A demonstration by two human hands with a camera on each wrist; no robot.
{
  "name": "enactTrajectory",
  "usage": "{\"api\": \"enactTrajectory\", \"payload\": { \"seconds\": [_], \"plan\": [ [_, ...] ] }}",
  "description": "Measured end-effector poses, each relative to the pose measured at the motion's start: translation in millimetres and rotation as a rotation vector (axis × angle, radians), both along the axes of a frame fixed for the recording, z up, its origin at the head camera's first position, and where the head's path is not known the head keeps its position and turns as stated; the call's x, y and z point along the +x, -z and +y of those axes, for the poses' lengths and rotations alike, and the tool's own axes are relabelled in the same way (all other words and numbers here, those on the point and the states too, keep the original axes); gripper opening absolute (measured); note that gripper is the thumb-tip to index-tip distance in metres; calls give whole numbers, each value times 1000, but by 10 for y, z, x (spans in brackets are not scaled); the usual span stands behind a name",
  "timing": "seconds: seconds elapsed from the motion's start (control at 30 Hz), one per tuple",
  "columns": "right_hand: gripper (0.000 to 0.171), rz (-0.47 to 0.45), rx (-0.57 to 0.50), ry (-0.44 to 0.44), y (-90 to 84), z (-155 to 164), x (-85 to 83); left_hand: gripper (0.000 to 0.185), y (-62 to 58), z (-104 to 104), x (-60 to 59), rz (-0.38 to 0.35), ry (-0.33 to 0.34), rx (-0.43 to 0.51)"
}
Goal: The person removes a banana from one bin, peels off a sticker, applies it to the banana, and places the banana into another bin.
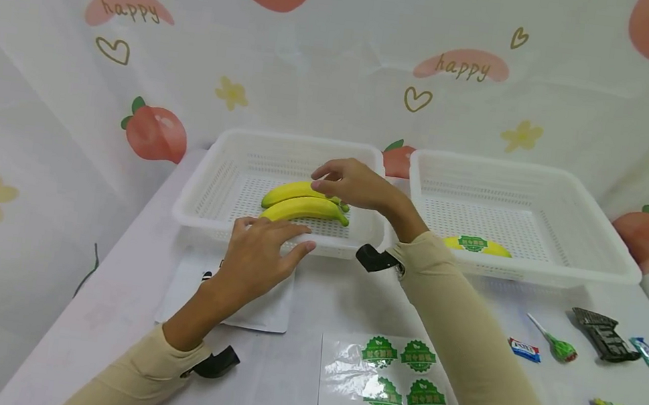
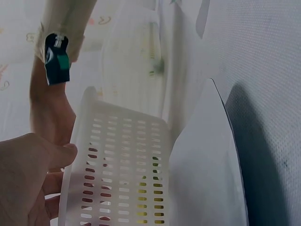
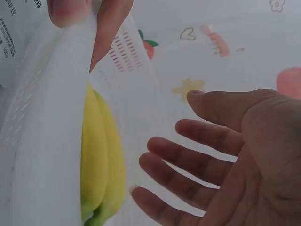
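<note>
Bananas: two yellow bananas point(image 1: 305, 203) lie side by side on the floor of the left basket point(image 1: 206, 182), stems to the right.
Right hand: right hand point(image 1: 351, 183) hovers over the stem end of the bananas, just above them; the wrist view shows the fingers spread and relaxed, the palm holding nothing.
Left hand: left hand point(image 1: 258, 258) rests on the near rim of the left basket, in front of the bananas; fingers lie over the rim and the thumb is against the outer wall, a light hold on the basket edge.
Right basket: a second white basket point(image 1: 597, 240) stands just beside the first; one banana with a green round label point(image 1: 478, 245) lies at its near wall. Label text too small to read.
Sticker sheet: clear sheet of green round stickers point(image 1: 393, 391) on the table near the right forearm; print not legible.
Backdrop writing: "happy" point(image 1: 463, 66) printed twice on the cloth.
Other items: lollipop point(image 1: 557, 344), small wrapped sweets point(image 1: 524, 349) and a dark wrapper point(image 1: 604, 333) at far right.
</note>
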State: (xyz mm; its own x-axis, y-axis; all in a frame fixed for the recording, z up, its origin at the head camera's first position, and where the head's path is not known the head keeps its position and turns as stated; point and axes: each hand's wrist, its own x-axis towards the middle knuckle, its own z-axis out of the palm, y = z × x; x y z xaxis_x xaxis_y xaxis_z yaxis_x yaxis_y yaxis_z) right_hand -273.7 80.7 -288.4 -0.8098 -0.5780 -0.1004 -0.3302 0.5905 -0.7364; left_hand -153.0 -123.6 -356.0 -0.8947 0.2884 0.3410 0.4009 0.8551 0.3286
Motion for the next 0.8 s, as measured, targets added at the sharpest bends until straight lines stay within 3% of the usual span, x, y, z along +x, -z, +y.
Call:
{"api": "enactTrajectory", "payload": {
  "seconds": [0.17, 0.37, 0.63, 0.8],
  "plan": [
    [48, -107, 70, 48, 68, -88, -111, 42, 10, 5, -11, -2, 8, 1],
    [51, -165, 143, 100, 131, -129, -193, 40, 26, 12, -14, 22, 19, 1],
    [52, -283, 141, 146, 216, -109, -216, 38, 31, -1, -10, 52, 26, 4],
    [54, -305, 164, 144, 255, -124, -243, 37, 38, -15, -12, 53, 21, -1]
  ]
}}
